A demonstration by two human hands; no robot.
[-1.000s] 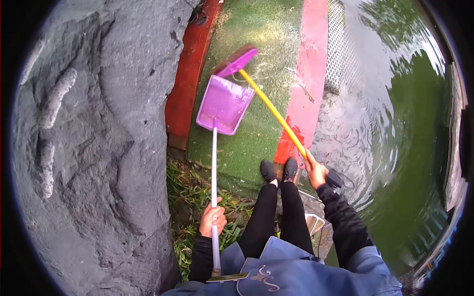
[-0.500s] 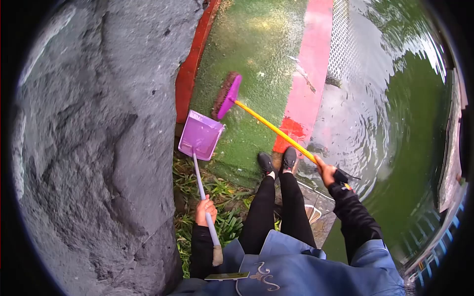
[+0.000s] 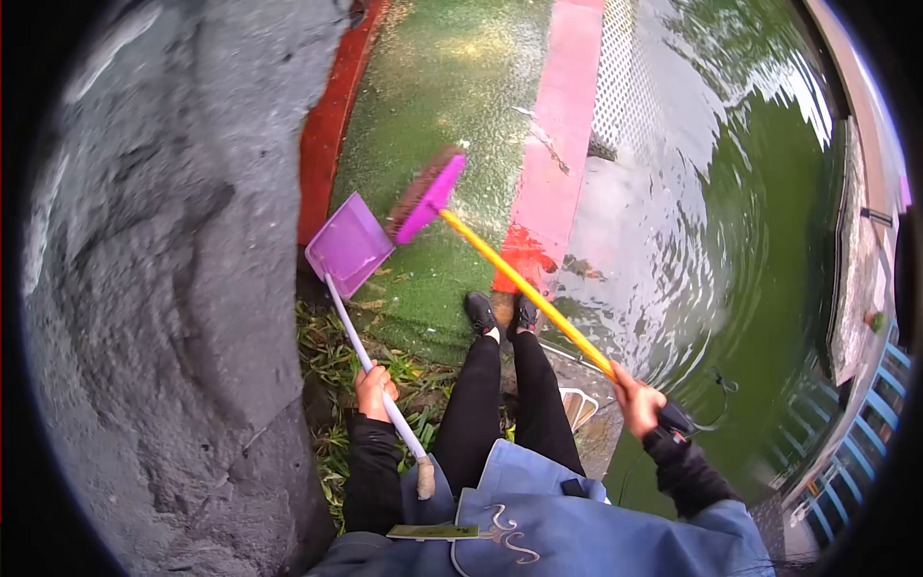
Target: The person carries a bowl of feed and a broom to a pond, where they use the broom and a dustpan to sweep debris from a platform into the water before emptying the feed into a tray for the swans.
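At the far left, the large rough grey rock runs into the dark rim of the lens, so its outer side cannot be made out. Just right of it, the red-painted board is partly hidden behind the rock and cut off at the top. The square purple plastic dustpan lies tilted near the board's lower end, its open edge facing the broom; whether it touches the ground is hard to tell. Its long pale tubular handle slants down to the left hand, which is closed around it, fingers wrapped over the shaft and hiding that stretch. The pan is beyond this grip, and the handle's beige end sticks out below it, over the blue garment. Strappy green plants show beside the left hand, partly covered by the handle.

Right of the pan, the purple broom head with brown bristles is at the green textured matting, its bristles blurred and angled towards the pan. The long yellow broom handle crosses above the faded red strip to the right hand, clenched around its upper part; the palm side is hidden. The head lies well beyond that grip, up and to the left, with rippled green water farther right
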